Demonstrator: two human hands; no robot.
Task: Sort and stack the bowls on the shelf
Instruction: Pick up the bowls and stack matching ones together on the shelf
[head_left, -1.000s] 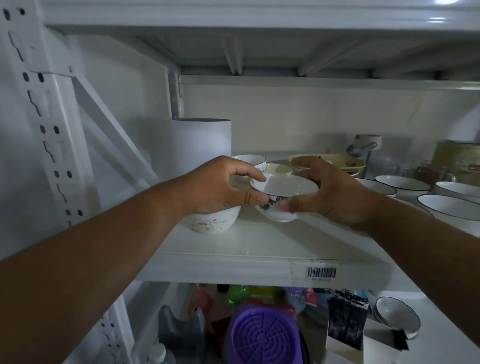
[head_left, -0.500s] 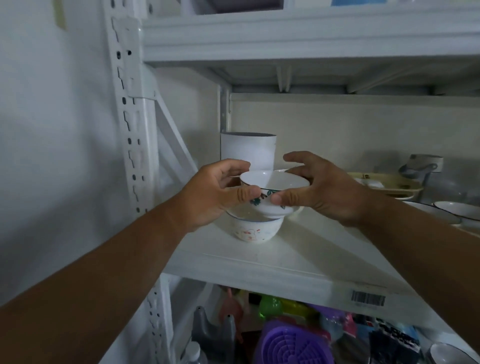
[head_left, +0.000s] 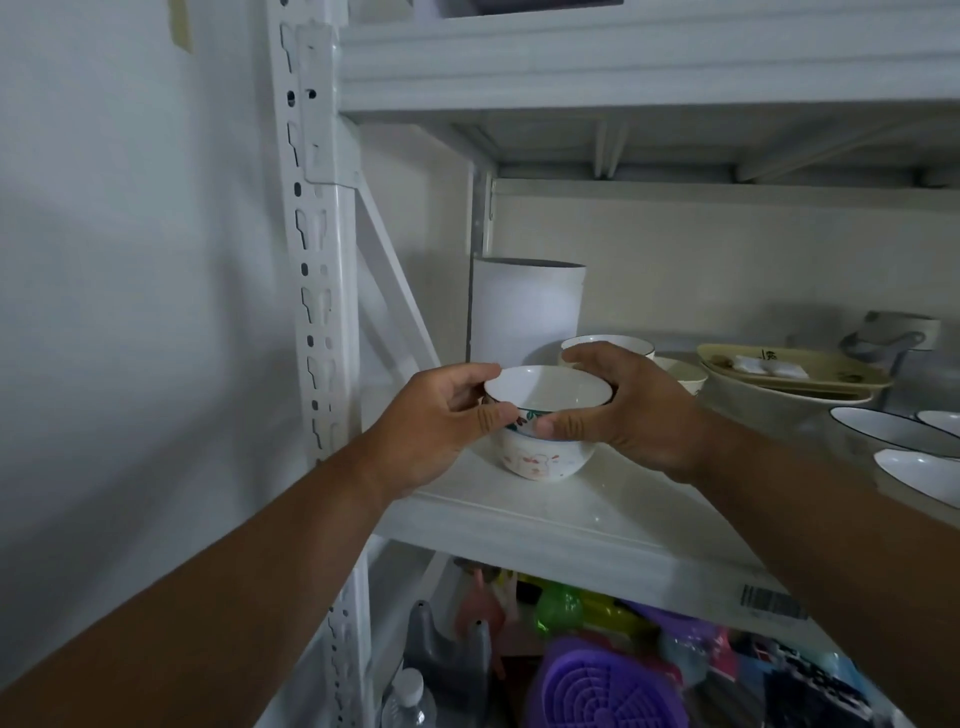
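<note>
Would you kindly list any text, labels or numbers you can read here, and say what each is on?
No text can be read.
Barcode label on the shelf front edge: digits too blurred.
Dark mark on the yellow dish: too small to read.

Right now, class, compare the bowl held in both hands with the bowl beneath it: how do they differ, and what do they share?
The held bowl carries a green leaf pattern; the lower bowl has faint reddish marks. The held bowl is gripped by the left hand and right hand; the lower bowl stands on the shelf. The held bowl sits nested in the lower bowl's mouth. Both are white, round and upright.
</note>
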